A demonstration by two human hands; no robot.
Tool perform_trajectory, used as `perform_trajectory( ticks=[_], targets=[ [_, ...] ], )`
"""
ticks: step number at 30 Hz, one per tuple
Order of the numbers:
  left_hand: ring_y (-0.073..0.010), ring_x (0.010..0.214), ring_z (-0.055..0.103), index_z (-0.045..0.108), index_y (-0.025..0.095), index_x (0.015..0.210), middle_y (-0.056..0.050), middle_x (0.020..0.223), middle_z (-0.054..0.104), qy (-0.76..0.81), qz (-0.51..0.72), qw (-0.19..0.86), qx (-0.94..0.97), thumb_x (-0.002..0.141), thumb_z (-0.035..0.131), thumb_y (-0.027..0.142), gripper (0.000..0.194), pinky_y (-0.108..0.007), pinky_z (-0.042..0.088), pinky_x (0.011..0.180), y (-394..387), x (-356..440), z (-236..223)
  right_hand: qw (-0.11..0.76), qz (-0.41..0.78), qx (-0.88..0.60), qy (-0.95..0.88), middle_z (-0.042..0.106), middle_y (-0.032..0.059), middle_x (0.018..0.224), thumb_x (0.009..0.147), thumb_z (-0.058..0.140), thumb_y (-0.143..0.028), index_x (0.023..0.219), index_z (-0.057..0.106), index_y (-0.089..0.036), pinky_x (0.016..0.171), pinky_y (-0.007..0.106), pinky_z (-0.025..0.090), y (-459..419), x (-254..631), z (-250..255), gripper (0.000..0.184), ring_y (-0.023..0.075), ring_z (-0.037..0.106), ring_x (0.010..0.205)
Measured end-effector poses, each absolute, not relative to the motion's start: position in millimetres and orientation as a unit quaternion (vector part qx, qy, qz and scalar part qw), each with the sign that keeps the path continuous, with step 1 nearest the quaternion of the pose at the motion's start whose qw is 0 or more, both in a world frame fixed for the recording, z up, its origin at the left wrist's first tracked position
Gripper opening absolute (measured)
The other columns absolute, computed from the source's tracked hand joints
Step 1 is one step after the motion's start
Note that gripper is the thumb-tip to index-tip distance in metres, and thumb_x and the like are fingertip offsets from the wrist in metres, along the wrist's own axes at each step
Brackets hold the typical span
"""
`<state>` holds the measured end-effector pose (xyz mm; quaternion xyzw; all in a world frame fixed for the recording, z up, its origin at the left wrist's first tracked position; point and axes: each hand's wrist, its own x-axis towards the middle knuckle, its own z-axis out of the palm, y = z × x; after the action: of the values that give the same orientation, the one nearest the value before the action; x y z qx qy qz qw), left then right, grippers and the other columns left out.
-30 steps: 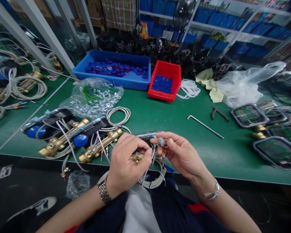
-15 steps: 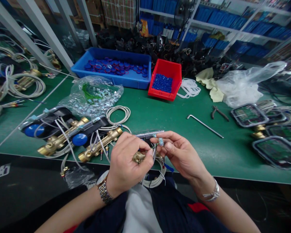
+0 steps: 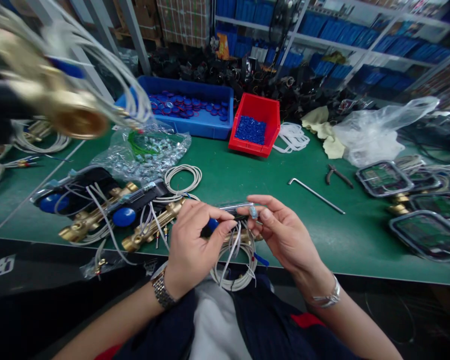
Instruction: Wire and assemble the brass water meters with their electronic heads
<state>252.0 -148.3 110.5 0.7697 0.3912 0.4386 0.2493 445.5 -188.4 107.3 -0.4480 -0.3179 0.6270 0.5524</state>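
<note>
Between the thumb and fingers of my right hand [image 3: 285, 235] is a small light-blue plastic seal [image 3: 253, 212]. My left hand [image 3: 198, 245] is closed in a pinch just left of it; whatever lies between those fingertips is too fine to make out. Beneath both hands lies a brass meter assembly, mostly hidden, with a clear-edged cover [image 3: 232, 207] and a coil of grey cable [image 3: 232, 287] at the table's front edge. To the left, two similar brass assemblies [image 3: 152, 227] with blue caps [image 3: 123, 216] rest side by side.
A clear bag of light-blue seals [image 3: 153, 162] with green wire lies behind the assemblies. Further back stand a blue bin [image 3: 195, 129] and a red bin [image 3: 249, 146]. Hex key [image 3: 317, 196], pliers [image 3: 339, 176] and glass-covered units [image 3: 431, 232] lie rightward. A blurred brass assembly [image 3: 78, 117] hangs upper left.
A brass assembly with cables has come into view in the air at upper left. The seal has turned and shifted slightly right in my right hand. My left hand stays pinched nearby.
</note>
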Motion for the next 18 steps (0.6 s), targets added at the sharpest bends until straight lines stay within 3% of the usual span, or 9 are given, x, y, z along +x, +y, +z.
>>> perform_trajectory(
  ticks=[5,10,13,16,18],
  targets=[
    [-0.0190,0.087,0.056,0.068,0.027,0.127,0.000,0.087,0.070,0.357,0.406,0.288,0.790,0.095,0.068,0.025,0.032,-0.036,0.044,0.081,-142.8,259.0,109.2,0.535,0.586,-0.460,-0.399,0.075,0.0030,0.099,0.095,0.071,-0.040,0.124,0.058,-0.026,0.069,0.025,0.053,-189.5,438.0,113.9,0.035,0.0125,0.066,0.076],
    [-0.0186,0.083,0.056,0.075,0.033,0.116,0.001,0.080,0.064,0.378,0.382,0.259,0.803,0.096,0.067,0.028,0.023,-0.037,0.038,0.078,-140.8,260.5,112.5,0.523,0.535,-0.487,-0.449,0.072,0.0002,0.093,0.098,0.067,-0.037,0.127,0.053,-0.028,0.072,0.026,0.053,-192.8,433.1,119.7,0.033,0.0128,0.066,0.078],
    [-0.0183,0.083,0.057,0.077,0.032,0.106,0.002,0.079,0.066,0.391,0.394,0.256,0.792,0.093,0.070,0.029,0.015,-0.038,0.037,0.080,-139.9,260.6,113.9,0.511,0.498,-0.507,-0.484,0.071,0.0020,0.101,0.099,0.064,-0.037,0.124,0.054,-0.028,0.077,0.027,0.053,-194.2,438.1,117.5,0.029,0.0149,0.068,0.088],
    [-0.0183,0.085,0.057,0.078,0.032,0.101,0.002,0.080,0.068,0.396,0.399,0.255,0.787,0.091,0.074,0.029,0.012,-0.038,0.037,0.082,-139.6,260.9,114.3,0.471,0.419,-0.537,-0.560,0.067,0.0002,0.096,0.102,0.061,-0.034,0.104,0.061,-0.024,0.075,0.025,0.048,-195.4,444.3,115.5,0.010,0.0129,0.063,0.084],
    [-0.0186,0.085,0.057,0.078,0.032,0.102,0.003,0.080,0.069,0.392,0.395,0.255,0.791,0.090,0.075,0.028,0.013,-0.039,0.037,0.082,-139.6,260.9,114.4,0.443,0.387,-0.541,-0.601,0.063,-0.0019,0.086,0.103,0.058,-0.030,0.093,0.062,-0.022,0.071,0.024,0.045,-196.1,445.8,116.1,0.013,0.0111,0.057,0.077]
  ],
)
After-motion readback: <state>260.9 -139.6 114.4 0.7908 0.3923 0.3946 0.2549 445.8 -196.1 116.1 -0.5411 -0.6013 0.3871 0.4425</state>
